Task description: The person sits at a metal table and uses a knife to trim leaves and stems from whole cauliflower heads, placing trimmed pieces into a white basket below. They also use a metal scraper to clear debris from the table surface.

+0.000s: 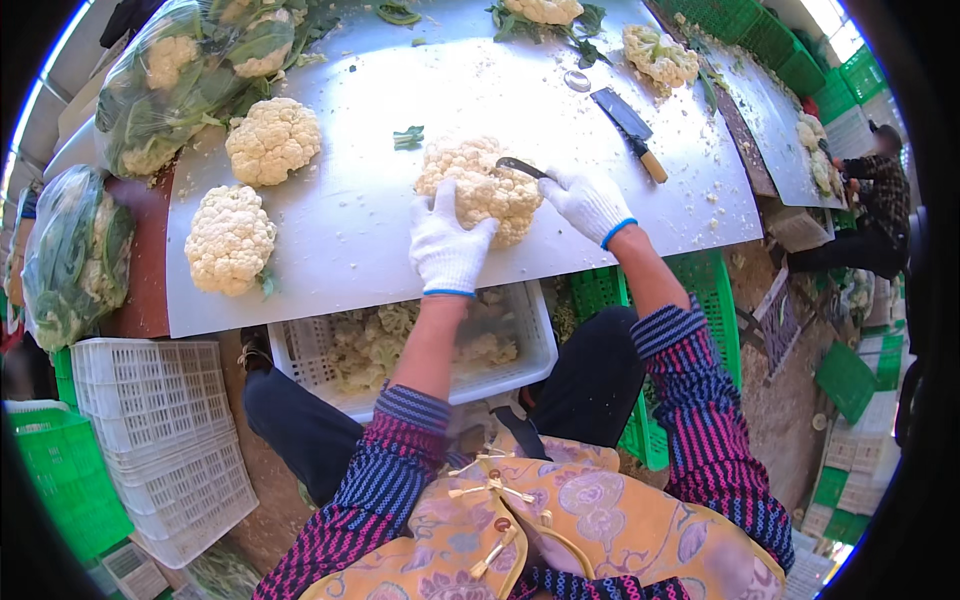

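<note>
A large cauliflower head (476, 176) sits on the metal-topped table (352, 217) straight in front of me. My left hand (450, 244), in a white knit glove, rests against its near left side with thumb and fingers spread over the florets. Gloved the same way, my right hand (589, 199) grips a small dark-bladed knife (521, 166). The blade lies over the upper right of the head; whether it cuts in cannot be seen. Two more whole cauliflower heads, one farther back (274, 141) and one nearer (229, 240), stand to the left.
A cleaver (630, 131) with a wooden handle lies at the right. Bagged cauliflowers (187, 82) crowd the back left. Below the table edge, a white crate (540, 330) holds cut florets. Stacked white crates (154, 390) stand at left. Another person (877, 195) works at the far right.
</note>
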### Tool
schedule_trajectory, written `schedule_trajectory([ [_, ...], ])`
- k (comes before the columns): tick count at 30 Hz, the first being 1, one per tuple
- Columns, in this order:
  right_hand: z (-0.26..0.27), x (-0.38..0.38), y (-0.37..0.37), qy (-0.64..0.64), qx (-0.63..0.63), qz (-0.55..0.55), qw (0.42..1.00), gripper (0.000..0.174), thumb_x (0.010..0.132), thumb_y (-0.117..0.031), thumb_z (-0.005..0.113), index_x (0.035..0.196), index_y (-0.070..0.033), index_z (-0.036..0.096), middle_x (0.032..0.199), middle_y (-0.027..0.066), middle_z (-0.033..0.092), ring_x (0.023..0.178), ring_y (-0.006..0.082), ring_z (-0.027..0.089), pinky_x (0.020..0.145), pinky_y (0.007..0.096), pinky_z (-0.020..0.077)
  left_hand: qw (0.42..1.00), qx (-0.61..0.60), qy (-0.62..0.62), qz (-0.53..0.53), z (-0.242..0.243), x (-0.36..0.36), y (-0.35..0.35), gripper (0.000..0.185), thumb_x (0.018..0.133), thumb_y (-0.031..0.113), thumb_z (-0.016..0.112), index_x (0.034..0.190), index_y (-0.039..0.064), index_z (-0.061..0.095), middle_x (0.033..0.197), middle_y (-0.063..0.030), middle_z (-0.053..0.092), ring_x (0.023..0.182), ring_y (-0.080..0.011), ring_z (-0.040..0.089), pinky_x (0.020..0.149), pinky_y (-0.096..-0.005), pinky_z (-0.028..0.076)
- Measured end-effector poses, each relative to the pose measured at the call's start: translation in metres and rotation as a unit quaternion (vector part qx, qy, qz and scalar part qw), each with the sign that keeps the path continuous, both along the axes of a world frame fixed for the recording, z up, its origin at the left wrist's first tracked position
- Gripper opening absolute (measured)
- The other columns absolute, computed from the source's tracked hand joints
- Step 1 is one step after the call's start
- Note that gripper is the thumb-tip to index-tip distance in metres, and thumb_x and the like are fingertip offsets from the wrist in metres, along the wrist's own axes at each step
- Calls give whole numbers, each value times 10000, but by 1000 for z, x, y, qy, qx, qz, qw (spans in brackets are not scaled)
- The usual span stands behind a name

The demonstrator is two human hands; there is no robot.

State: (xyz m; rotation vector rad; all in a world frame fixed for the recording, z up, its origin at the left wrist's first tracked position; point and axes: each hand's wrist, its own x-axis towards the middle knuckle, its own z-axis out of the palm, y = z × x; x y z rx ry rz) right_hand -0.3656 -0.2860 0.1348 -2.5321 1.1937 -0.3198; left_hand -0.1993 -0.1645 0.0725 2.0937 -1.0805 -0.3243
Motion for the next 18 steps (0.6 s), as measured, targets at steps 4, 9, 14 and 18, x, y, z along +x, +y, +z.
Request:
schedule_trajectory([
  [4, 14, 15, -24, 24, 87, 71, 993, 344, 988, -291, 481, 1131, -19, 638, 887, 229, 671, 835, 365, 662, 776, 432, 504, 999, 12, -13, -39, 0, 28, -5, 757, 673, 345, 824, 1360, 175, 555, 1240, -208, 540, 1106, -369, 591, 928, -438, 518],
  [9, 14, 30, -46, 28, 145, 120, 982, 331, 987, -272, 470, 1054, 18, 614, 863, 242, 633, 819, 356, 632, 771, 421, 487, 999, -8, -8, -44, -2, 28, -5, 778, 660, 329, 835, 1372, 188, 554, 1274, -217, 536, 1090, -360, 608, 926, -425, 521],
  [14, 20, 36, -51, 70, 148, 146, 976, 317, 974, -258, 477, 1022, 24, 612, 807, 230, 612, 773, 343, 615, 746, 419, 479, 999, -24, -4, -41, -1, 28, -3, 769, 654, 312, 839, 1361, 183, 567, 1271, -217, 537, 1101, -367, 599, 935, -424, 515],
  [18, 20, 36, -53, 89, 155, 152, 972, 310, 967, -255, 484, 1004, 21, 621, 783, 227, 615, 753, 350, 622, 734, 430, 487, 998, -35, 12, -41, -7, 32, -4, 757, 655, 308, 835, 1355, 181, 573, 1265, -215, 538, 1115, -367, 590, 941, -425, 510],
])
